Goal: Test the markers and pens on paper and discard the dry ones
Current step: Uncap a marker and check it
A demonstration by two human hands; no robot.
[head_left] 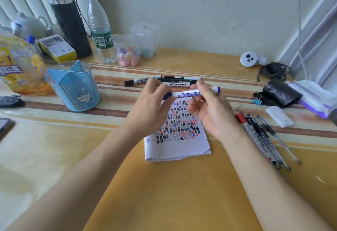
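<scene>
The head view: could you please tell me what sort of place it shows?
Likely a home desk against a wall: a yellow striped tabletop carries a blue plastic pen holder, a clear green-labelled water bottle and a tall black flask.

- A black flask (70, 20) and a clear water bottle (99, 28) stand upright side by side at the far left edge of the bench (182, 185).
- A blue holder (73, 86) stands in front of them.
- A white controller (249, 58) and a black cable (273, 71) lie toward the far right corner.
</scene>
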